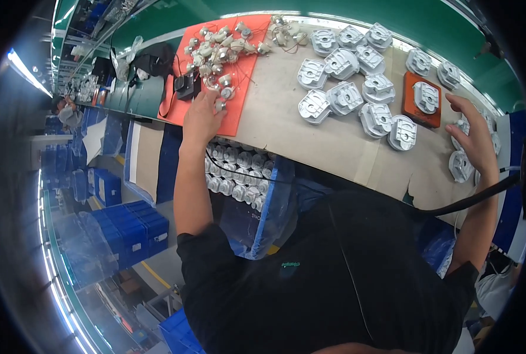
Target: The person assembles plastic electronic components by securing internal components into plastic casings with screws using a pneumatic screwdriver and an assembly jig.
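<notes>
My left hand (203, 120) reaches onto an orange-red mat (242, 112) at the left of the bench. Its fingertips close around a small cream-and-metal part (220, 106) at the near edge of a heap of similar wired parts (216, 52). To the right, my right hand (474, 134) is open, thumb and fingers apart, with nothing between them. Just left of it, a round white plastic housing (426, 97) sits on an orange block (413, 107). Several more white housings (342, 97) stand in a group across the middle of the bench.
A black box-shaped device (187, 86) lies beside the heap. More housings (461, 166) stand below my right hand. Under the bench edge, a carton (239, 215) holds rows of white parts. A black cable (475, 200) crosses at the right. Blue crates (127, 233) stand at left.
</notes>
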The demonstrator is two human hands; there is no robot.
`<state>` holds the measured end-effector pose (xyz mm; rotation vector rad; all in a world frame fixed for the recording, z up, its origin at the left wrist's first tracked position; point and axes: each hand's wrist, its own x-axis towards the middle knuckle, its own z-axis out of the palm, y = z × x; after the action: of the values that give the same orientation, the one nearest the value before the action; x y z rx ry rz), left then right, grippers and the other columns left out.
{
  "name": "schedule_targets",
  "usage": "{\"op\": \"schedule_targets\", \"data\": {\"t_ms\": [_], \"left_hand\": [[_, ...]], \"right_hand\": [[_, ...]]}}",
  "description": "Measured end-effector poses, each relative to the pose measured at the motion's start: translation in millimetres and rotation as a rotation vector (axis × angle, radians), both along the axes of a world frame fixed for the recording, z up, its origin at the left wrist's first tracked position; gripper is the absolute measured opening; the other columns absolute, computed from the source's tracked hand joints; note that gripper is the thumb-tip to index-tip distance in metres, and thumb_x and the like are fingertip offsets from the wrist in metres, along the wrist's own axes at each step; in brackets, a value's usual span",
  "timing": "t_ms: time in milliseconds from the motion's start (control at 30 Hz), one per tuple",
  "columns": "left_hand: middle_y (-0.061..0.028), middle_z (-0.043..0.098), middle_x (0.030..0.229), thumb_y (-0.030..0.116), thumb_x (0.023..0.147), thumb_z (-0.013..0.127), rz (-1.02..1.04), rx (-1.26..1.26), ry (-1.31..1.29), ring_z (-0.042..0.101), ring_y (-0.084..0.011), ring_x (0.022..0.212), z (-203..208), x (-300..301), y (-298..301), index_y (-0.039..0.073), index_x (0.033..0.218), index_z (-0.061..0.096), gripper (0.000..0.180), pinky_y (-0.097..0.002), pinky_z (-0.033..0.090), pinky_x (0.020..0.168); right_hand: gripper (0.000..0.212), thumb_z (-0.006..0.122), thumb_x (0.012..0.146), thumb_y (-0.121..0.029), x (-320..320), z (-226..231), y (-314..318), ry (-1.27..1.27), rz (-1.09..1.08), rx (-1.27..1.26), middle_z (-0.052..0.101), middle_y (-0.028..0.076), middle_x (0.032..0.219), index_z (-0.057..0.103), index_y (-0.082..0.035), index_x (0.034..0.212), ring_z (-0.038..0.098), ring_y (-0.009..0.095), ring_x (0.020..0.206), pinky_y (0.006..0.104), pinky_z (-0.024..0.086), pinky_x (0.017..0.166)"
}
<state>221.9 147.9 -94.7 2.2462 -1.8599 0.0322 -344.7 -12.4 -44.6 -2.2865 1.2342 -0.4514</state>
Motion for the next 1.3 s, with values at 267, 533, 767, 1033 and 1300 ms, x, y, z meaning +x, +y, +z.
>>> {"op": "schedule_targets", "data": {"t_ms": [267,533,767,1033,1300], "left_hand": [[-0.0150,0.067,0.102,0.014,0.085,0.075,0.047,0.084,0.031,0.069,-0.0293,0.094,29,8,12,-0.001,0.107,0.068,0.028,-0.0416,0.056,0.079],[-0.0144,0.069,0.114,0.001,0.092,0.068,-0.350,-0.332,1.466,0.070,-0.0259,0.101,94,-73,-56,-0.004,0.118,0.064,0.027,-0.0420,0.058,0.090],[-0.0163,0.069,0.118,-0.001,0.088,0.070,-0.683,0.135,1.276,0.067,-0.0212,0.107,83,-220,-171,-0.007,0.121,0.062,0.035,-0.0344,0.053,0.097],[-0.0056,0.069,0.127,0.002,0.089,0.074,-0.911,0.388,0.834,0.064,-0.0184,0.112,40,-324,-230,0.003,0.123,0.068,0.035,-0.0344,0.049,0.102],[-0.0063,0.069,0.110,0.001,0.085,0.076,-0.987,0.377,0.678,0.063,-0.0203,0.100,32,-326,-238,0.010,0.119,0.071,0.036,-0.0367,0.051,0.091]], "right_hand": [[0.060,0.073,0.083,-0.004,-18,2,7,-0.054,0.034,-0.073,0.063,0.017,0.131,0.055,-0.002,0.139,0.060,0.031,0.115,0.0406,0.047,0.102],[0.060,0.073,0.081,-0.004,-33,-3,12,-0.139,-0.013,-0.132,0.064,0.017,0.126,0.056,-0.001,0.139,0.061,0.032,0.116,0.0409,0.047,0.104],[0.052,0.076,0.087,-0.016,-33,-1,25,-0.254,-0.162,-0.113,0.065,0.017,0.130,0.060,-0.005,0.136,0.062,0.032,0.118,0.0409,0.049,0.101],[0.043,0.072,0.089,-0.016,-51,-4,35,-0.176,-0.280,-0.247,0.068,0.014,0.120,0.063,-0.008,0.130,0.064,0.035,0.112,0.0446,0.051,0.095],[0.045,0.073,0.088,-0.016,-60,-17,28,-0.192,-0.272,-0.241,0.068,0.013,0.118,0.062,-0.008,0.131,0.066,0.033,0.108,0.0431,0.052,0.094]]}}
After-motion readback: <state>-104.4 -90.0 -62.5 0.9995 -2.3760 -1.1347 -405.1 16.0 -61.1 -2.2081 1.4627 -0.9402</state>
